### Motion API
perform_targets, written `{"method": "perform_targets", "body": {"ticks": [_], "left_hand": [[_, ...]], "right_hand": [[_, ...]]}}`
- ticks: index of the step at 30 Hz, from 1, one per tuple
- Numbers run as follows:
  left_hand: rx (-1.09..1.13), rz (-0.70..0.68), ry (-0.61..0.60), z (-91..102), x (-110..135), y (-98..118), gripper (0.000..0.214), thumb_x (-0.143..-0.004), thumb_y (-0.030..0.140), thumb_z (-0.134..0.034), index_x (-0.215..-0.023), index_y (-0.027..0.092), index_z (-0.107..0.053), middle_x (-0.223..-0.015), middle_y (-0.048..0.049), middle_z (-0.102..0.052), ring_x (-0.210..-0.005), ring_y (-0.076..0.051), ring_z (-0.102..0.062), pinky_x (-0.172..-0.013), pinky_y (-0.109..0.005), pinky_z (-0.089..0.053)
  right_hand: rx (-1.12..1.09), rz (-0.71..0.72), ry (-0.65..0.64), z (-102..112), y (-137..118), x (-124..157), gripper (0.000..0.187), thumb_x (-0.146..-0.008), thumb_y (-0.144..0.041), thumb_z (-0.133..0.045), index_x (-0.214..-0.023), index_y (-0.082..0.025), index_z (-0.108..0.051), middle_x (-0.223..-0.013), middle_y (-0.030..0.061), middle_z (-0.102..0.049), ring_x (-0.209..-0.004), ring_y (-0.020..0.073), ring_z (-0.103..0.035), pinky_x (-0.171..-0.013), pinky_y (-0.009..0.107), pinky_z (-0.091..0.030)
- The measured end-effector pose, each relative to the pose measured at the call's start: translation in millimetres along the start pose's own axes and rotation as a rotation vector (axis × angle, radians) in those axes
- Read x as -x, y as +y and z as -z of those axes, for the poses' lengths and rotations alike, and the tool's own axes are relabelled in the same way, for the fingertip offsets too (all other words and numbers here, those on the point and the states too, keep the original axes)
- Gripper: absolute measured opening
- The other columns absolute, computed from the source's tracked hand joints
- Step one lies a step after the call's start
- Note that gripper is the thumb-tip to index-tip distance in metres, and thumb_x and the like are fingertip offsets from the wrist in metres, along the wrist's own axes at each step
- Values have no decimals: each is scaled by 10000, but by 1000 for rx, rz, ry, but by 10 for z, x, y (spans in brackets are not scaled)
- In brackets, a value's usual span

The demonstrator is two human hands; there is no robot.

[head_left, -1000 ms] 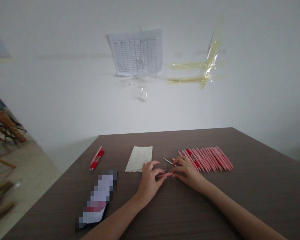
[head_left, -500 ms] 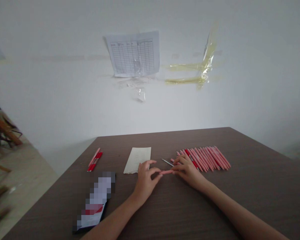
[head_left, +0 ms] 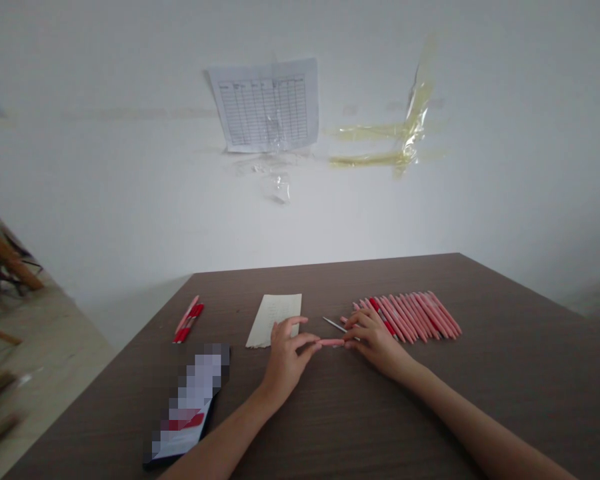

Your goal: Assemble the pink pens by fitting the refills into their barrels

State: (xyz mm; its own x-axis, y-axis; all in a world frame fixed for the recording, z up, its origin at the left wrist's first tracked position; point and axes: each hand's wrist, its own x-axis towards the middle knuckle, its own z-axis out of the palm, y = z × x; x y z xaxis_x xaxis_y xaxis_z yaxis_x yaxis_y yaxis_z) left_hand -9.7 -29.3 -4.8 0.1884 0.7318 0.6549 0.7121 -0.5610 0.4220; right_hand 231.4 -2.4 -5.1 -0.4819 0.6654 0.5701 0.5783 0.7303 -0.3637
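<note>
Between my two hands a pink pen barrel point(head_left: 331, 343) lies level just above the table. My left hand point(head_left: 286, 350) pinches its left end between thumb and forefinger, the other fingers raised over a paper sheet. The fingers of my right hand point(head_left: 373, 340) close on the barrel's right end. A thin silvery refill point(head_left: 334, 325) rests just beyond the barrel, its right end partly behind my right fingers. Right beside that hand lies a row of several pink and red pens point(head_left: 410, 317).
On the brown table point(head_left: 380, 427) a small printed paper sheet point(head_left: 275, 313) lies behind my left hand. Farther left are a few pink and red pens point(head_left: 189, 322). A phone with a blurred screen point(head_left: 193, 400) sits by my left forearm. A wall point(head_left: 155, 200) rises behind.
The pen barrel has turned slightly to lie more level. My left hand has shifted a little to the left; the right hand keeps its hold.
</note>
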Motion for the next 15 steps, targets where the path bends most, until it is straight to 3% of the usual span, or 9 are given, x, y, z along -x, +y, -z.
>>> {"method": "perform_targets", "body": {"ticks": [4,15], "left_hand": [[-3,-15,13,-12,0,4,77,-818,308,-688,-855,313,-755,-1150,-52,-606,-1081,-238,-560,-997,-532,-427],[10,-25,26,-40,0,31,97,-826,307,-678,-887,324,-752,-1198,-52,-570,-1147,-243,-529,-1021,-525,-428]], "right_hand": [[10,4,-9,4,40,6,52,-823,-204,-707,-837,-249,-730,-948,32,-654,-1060,226,-521,-1083,526,-319],[-41,24,-5,-48,45,34,24,-819,-200,-710,-830,-221,-715,-972,51,-656,-1078,232,-509,-1029,469,-396]]}}
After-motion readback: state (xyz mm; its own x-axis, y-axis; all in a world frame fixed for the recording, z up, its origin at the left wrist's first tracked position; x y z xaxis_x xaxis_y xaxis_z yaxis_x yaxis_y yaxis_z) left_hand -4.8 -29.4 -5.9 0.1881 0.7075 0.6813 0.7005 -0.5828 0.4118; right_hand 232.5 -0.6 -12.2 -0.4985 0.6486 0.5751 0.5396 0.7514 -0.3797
